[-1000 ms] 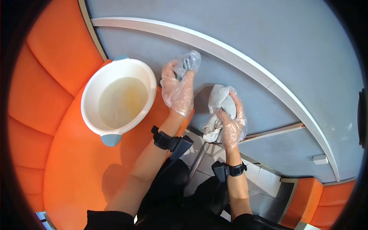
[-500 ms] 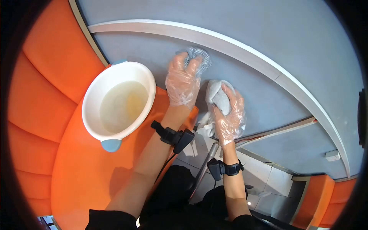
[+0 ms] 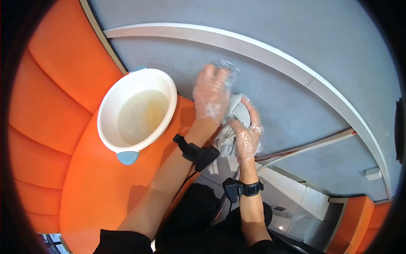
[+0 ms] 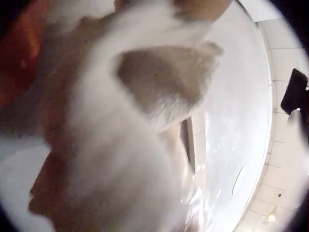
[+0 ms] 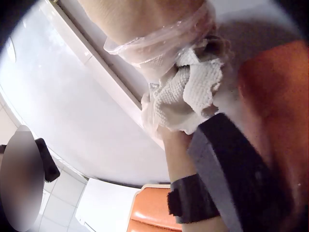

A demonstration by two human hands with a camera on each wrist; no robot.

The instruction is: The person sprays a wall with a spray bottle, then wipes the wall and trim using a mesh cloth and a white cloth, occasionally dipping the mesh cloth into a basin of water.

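Observation:
My left hand (image 3: 210,94), in a thin clear plastic glove, holds a silvery mesh scourer (image 3: 229,73) at the grey panel (image 3: 279,101), below its pale curved ledge. The scourer looks blurred, and the fingers partly cover it. Just to the right and lower, my gloved right hand (image 3: 248,134) grips a bunched whitish cloth (image 3: 237,111), whose loose end hangs below the fingers. In the right wrist view the cloth (image 5: 186,92) shows a waffle-like texture. Most of the left wrist view is a pale blur with some of the textured cloth (image 4: 174,108) in it.
A white basin (image 3: 105,127) with blue-grey handles stands on the orange seat (image 3: 91,190) to the left, holding cloudy water with a yellowish patch. The pale ledge (image 3: 253,50) curves across the panel. Tiled floor (image 3: 292,194) and a metal leg lie below.
The left hand has moved right and slightly down from where it was a second ago, with the scourer now turned toward the panel. The right hand and cloth have shifted a little left, closer to it.

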